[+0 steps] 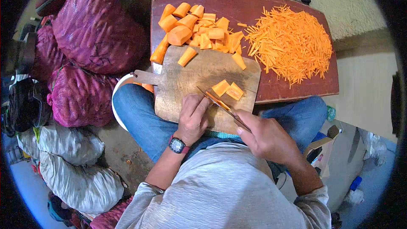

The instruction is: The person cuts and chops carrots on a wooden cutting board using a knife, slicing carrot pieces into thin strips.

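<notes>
My right hand (269, 139) is closed round the handle of a knife (242, 121), whose blade slants up and left across the wooden cutting board (178, 97). Curled at the blade's left side, my left hand (193, 116) presses down with its fingertips on a carrot piece (218, 101), mostly hidden by fingers and blade. Just beyond the knife lie two flat carrot slices (220, 87). Thick carrot chunks (179, 35) and slabs are heaped at the board's far edge, two single pieces resting nearer on it.
A large pile of carrot shreds (292, 44) covers the right of the red-brown table (292, 94). Pink mesh sacks (95, 25) and white sacks (80, 182) stand on the left. Part of a white basin (118, 89) shows under the board handle. An opened cardboard box (324, 148) sits at right.
</notes>
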Available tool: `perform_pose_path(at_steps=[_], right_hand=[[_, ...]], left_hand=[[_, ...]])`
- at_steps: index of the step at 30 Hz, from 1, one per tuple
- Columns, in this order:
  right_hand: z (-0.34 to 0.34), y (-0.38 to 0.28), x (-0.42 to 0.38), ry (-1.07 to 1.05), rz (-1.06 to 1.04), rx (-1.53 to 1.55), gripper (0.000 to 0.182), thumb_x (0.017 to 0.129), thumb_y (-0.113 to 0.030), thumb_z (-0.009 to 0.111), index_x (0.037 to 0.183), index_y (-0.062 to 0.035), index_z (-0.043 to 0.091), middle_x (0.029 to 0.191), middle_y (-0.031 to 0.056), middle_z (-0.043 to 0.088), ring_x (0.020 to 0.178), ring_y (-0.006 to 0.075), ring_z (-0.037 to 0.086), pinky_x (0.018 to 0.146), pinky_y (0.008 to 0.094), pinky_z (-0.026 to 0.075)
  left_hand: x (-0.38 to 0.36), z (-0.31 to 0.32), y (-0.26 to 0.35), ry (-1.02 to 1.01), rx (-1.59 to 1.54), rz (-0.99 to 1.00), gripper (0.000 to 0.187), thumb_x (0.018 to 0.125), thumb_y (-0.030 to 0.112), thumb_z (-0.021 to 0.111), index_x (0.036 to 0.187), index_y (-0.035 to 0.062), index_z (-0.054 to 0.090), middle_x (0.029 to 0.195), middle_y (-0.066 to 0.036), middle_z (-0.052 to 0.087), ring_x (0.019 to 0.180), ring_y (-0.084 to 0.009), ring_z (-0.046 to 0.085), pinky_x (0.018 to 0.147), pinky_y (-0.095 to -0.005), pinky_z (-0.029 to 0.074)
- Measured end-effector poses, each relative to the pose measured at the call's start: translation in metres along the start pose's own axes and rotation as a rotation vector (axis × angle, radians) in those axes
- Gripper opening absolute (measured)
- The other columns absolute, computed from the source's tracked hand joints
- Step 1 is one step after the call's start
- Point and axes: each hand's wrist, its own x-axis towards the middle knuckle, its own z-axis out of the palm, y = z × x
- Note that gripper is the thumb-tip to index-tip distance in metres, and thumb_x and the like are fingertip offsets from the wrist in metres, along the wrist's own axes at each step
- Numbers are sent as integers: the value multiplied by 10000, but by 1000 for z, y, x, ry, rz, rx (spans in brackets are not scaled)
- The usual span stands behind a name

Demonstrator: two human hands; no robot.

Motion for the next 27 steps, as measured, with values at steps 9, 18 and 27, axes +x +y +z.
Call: perform_pose_path(at_steps=[9,18,27], right_hand=[[2,0,-9,6,-44,-95,401,1045,-167,624,1400,-5,531,1133,295,730,997,498,729,809,564,595],[28,18,48,45,-45,3,322,1059,-209,614,1299,-27,500,1032,318,707,994,547,691,821,634,558],[30,22,57,-22,-17,-129,294,1060,-144,619,1298,10,538,1059,317,689,1015,547,672,815,586,544]], left_hand=[[2,-3,0,-17,-5,14,577,622,-79,710,1198,-45,702,1093,-205,657,1024,-411,652,943,-530,519],[1,1,0,16,4,23,551,655,-107,705,1202,-37,698,1137,-203,676,1047,-411,670,960,-520,530],[-1,3,1,46,35,45,496,703,-115,716,1191,-32,697,1167,-205,683,1058,-421,674,929,-501,544]])
